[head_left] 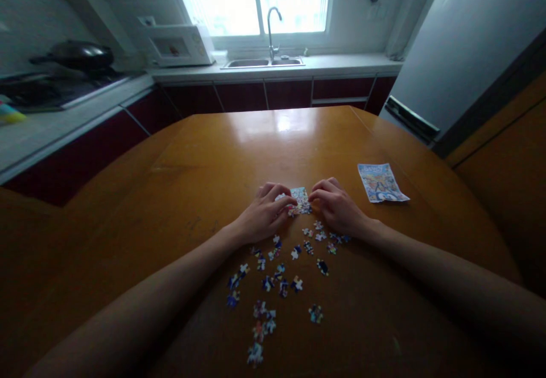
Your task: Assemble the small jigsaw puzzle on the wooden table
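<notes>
A small joined patch of jigsaw pieces [301, 200] lies on the wooden table [179, 185]. My left hand [264, 214] rests at its left edge with fingers curled and tips pressing on the patch. From the other side my right hand [336, 204] meets it the same way, fingers bent, tips on the patch's right edge. Several loose jigsaw pieces [277, 278] are scattered on the table between my forearms, nearer to me.
A printed picture sheet [381, 183] lies flat to the right of my hands. Behind the table run a counter with a sink and tap [269, 54], a microwave [177, 45], a pan on the stove [81, 55] and a fridge [464, 48].
</notes>
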`<state>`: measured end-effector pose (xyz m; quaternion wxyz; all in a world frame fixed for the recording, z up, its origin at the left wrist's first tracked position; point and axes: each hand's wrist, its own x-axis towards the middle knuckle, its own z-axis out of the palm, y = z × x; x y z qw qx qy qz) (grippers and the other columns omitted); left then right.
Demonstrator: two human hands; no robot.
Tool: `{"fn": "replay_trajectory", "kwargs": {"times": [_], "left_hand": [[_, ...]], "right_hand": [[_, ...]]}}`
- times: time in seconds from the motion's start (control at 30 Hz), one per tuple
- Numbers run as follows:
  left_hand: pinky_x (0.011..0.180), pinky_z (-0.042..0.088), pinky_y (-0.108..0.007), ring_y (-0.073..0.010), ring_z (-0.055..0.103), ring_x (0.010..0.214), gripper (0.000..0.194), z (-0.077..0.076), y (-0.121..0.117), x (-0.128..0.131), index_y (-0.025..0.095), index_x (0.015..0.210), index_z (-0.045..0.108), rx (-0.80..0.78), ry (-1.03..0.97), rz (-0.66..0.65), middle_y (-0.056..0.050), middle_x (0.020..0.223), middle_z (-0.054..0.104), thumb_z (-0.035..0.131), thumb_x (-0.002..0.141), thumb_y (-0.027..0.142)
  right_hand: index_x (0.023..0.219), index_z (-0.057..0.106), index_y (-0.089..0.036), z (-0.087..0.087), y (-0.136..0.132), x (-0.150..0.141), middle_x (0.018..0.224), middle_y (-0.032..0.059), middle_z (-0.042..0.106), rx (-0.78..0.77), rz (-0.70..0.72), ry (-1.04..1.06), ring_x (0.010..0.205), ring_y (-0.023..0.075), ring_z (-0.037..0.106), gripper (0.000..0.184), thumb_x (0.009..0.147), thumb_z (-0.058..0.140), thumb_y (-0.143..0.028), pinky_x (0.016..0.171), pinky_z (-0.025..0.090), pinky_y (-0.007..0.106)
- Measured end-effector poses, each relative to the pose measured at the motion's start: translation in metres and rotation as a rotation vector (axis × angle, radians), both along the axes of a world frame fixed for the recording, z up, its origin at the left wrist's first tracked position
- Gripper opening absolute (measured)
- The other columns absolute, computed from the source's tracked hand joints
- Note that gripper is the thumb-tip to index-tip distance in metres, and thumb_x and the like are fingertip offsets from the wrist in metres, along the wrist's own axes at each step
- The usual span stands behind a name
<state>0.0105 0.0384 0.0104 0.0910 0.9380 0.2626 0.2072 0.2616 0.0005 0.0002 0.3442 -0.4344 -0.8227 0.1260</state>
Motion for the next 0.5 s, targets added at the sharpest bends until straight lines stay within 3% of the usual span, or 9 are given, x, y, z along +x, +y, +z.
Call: {"fn": "replay_trajectory", "kwargs": {"times": [0.27,0.5], "left_hand": [[0.096,0.044,-0.042,-0.0237,0.048,0.106,0.023,-0.002,0.005,0.0,0.022,0.11,0.065,-0.056,-0.168,0.104,-0.007,0.108,0.058,0.05,0.094,0.014],[0.094,0.045,-0.043,-0.0232,0.053,0.103,0.021,0.003,0.015,-0.023,0.024,0.109,0.069,-0.113,-0.17,0.132,-0.006,0.106,0.065,0.056,0.094,0.022]], "right_hand": [[0.091,0.072,-0.024,0.002,-0.002,-0.002,0.102,0.0071,0.062,-0.009,0.04,-0.06,0.102,0.0236,0.049,0.017,0.091,0.059,-0.014,0.09,0.047,0.041],[0.101,0.072,-0.023,-0.001,0.001,-0.001,0.102,0.0077,0.065,0.02,-0.021,-0.029,0.102,0.0241,0.052,0.017,0.091,0.059,-0.017,0.09,0.047,0.041]]}}
